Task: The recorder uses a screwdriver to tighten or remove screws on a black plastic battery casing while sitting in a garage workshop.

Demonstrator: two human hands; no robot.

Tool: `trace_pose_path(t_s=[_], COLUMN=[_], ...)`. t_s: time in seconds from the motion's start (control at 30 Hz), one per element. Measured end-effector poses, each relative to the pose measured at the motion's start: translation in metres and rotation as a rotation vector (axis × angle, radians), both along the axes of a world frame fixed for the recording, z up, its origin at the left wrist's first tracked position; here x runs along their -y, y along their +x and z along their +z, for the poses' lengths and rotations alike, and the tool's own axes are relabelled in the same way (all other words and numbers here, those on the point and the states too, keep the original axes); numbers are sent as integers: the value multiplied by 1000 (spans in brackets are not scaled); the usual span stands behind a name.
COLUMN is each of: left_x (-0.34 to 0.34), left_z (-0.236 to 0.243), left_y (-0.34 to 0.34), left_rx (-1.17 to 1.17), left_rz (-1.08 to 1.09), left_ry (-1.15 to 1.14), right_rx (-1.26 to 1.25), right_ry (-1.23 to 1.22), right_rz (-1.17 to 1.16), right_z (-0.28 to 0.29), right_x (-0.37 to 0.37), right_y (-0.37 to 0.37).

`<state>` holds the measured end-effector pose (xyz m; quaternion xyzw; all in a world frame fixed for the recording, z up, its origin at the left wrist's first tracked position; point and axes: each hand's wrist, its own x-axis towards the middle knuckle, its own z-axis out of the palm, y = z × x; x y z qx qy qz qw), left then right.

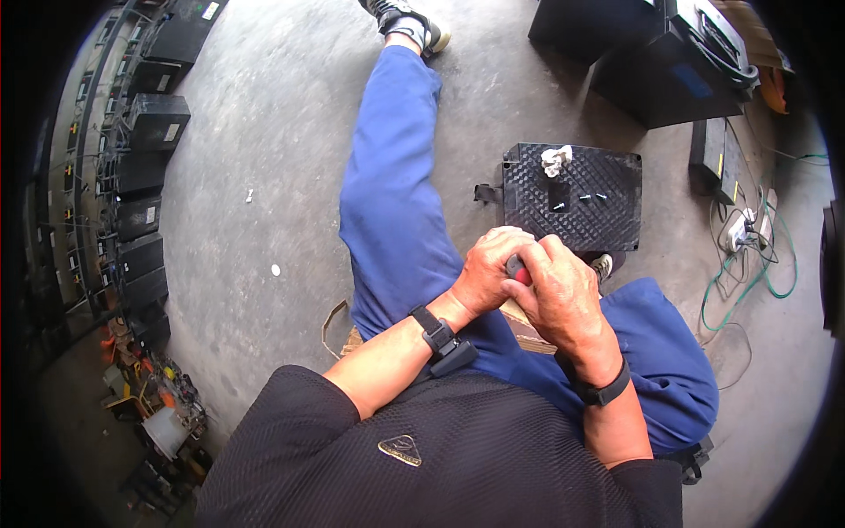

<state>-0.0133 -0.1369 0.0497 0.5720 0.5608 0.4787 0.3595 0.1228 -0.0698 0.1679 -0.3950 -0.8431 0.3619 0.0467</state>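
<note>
My left hand [487, 271] and my right hand [568, 295] are closed together around a red and dark grey handle [521, 274], apparently a tool's; its other end is hidden. Behind them, a wooden piece [531, 330] shows between my legs. Just beyond my hands lies a black textured panel [598, 224] on the floor, bearing a crumpled white rag or paper [556, 161] and several small screws [588, 198].
Black boxes [642, 75] stand at the upper right, near cables and a white power strip [739, 231]. A rack with cases [150, 158] lines the left, above assorted tools and a white bucket [165, 431]. My blue-trousered leg [392, 150] stretches forward across the concrete floor [246, 246].
</note>
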Motion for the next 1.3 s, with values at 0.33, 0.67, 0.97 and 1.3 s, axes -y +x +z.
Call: trace_pose_path(t_s=[0.33,0.67,0.97,1.3], left_x=[-1,-4,-5,-4], left_z=[0,-1,5,6], left_y=[1,2,2,-1], left_rx=[10,-2,16,12], left_rz=[-14,-11,11,-31], left_ry=[-1,46,68,-8], right_rx=[-92,-143,-70,-73], right_ry=[-4,15,-88,-24], right_rz=[15,41,-37,-13], right_z=[-6,-9,-9,-13], right_x=[1,-2,1,-2], right_y=[2,3,2,5])
